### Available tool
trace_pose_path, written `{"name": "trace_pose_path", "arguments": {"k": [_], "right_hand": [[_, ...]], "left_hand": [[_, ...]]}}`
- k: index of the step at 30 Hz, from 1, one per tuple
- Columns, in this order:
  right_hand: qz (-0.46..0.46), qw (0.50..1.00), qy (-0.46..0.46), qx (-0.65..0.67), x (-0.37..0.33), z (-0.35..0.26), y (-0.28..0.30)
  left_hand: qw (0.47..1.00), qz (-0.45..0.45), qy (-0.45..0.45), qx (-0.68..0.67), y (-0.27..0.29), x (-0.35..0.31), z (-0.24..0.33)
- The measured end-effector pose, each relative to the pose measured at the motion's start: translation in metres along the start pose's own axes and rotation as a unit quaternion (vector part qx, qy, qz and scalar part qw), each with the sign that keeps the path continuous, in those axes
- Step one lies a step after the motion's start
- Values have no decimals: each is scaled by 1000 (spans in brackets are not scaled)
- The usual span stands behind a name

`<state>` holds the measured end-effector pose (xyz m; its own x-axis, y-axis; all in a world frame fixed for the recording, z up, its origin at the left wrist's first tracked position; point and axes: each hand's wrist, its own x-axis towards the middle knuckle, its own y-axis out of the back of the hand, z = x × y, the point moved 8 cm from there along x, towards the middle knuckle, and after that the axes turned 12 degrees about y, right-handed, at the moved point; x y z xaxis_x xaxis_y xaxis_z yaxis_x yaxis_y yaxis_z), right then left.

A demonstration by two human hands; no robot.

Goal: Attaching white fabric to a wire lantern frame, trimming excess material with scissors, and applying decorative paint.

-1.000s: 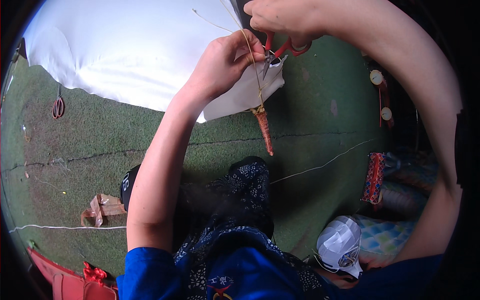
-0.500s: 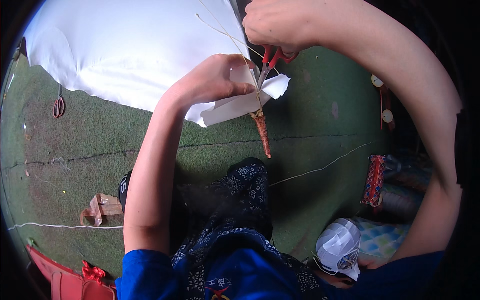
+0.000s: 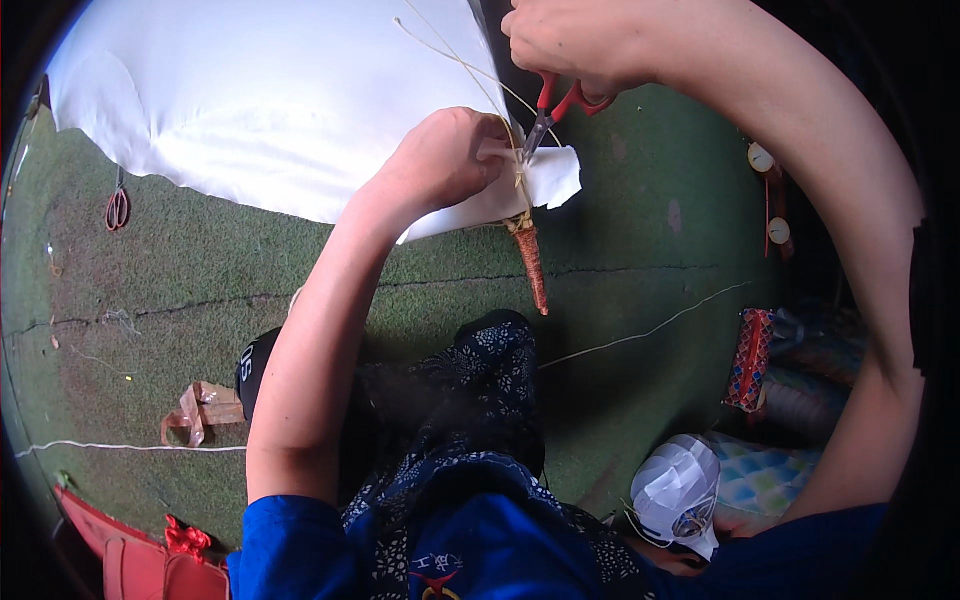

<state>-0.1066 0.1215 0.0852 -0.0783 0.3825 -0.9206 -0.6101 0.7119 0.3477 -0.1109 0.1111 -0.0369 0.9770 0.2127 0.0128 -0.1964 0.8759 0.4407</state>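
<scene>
A large white sheet of fabric (image 3: pixel 260 130) spreads across the far left, its ragged lower edge reaching the middle. My left hand (image 3: pixel 450 160) is closed on that fabric beside a thin tied cord (image 3: pixel 519 178). My right hand (image 3: pixel 590 45) grips red-handled scissors (image 3: pixel 553 110), which point down with their blades at the fabric and cord. The blade tips are partly hidden. Below the cord's knot hangs a tapered stick end (image 3: pixel 530 265) wrapped in reddish-brown cord. A white flap (image 3: pixel 556 180) sticks out to its right. Loose cord ends cross over the sheet.
Green turf-like flooring (image 3: pixel 180 260) lies below. Another pair of scissors (image 3: pixel 117 208) rests at left. Crumpled brown tape (image 3: pixel 205 412), a white cord (image 3: pixel 130 447) and a red chair-like object (image 3: pixel 130 565) sit lower left. At right are a patterned red strip (image 3: pixel 750 360) and a white mask-like object (image 3: pixel 675 490).
My left hand has curled its fingers in and turned at the fabric. My right hand and the scissors have shifted slightly right, and the white flap has straightened out.
</scene>
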Motion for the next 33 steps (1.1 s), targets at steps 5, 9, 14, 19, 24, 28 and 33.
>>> {"name": "trace_pose_path", "arguments": {"k": [5, 9, 14, 19, 24, 28, 33], "right_hand": [[-34, 996, -81, -11, -25, 14, -2], [-49, 983, -163, 76, -57, 19, -6], [-6, 931, -290, 223, -95, 18, -29], [97, 938, -252, 215, -112, -8, -37], [81, 948, -231, 201, -115, -18, -39], [-10, 935, -310, 173, -93, 1, -43], [20, 973, -204, 102, -97, -7, -26]], "left_hand": [[1000, -8, -1, 9, -3, 2, 6], [1000, -14, 23, -9, -3, 4, 5], [998, 12, -5, -66, -7, 5, 12], [995, -12, 18, -99, -14, 6, 8], [998, 25, -27, -52, -11, 9, 16], [996, 81, -21, -9, 8, 7, 21], [996, 71, -26, -46, 11, 10, 16]]}}
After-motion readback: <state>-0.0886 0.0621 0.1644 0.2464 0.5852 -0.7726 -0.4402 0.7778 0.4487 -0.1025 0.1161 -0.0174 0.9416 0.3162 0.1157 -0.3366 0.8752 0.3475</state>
